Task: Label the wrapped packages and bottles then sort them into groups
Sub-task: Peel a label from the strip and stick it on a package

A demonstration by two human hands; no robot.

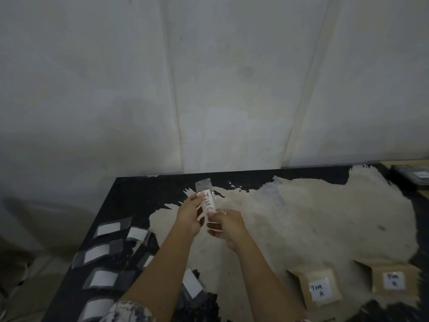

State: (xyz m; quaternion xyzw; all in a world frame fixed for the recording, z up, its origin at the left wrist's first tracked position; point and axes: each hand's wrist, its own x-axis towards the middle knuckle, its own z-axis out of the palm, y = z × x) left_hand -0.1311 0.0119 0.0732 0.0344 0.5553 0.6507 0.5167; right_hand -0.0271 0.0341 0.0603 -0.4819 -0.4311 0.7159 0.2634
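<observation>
Above the middle of the table I hold a white paper label marked "TIM C" with clear tape on it. My left hand pinches its left edge and upper end. My right hand pinches its lower end. At the near right lie two brown wrapped packages: one labelled "TIM A", the other carrying a "TIM" label whose last letter is blurred. No bottle shows in view.
Several blank white labels on tape strips lie along the table's left side, one more near my left forearm. The black table has a worn pale patch. A dark object sits at the far right. A wall stands behind.
</observation>
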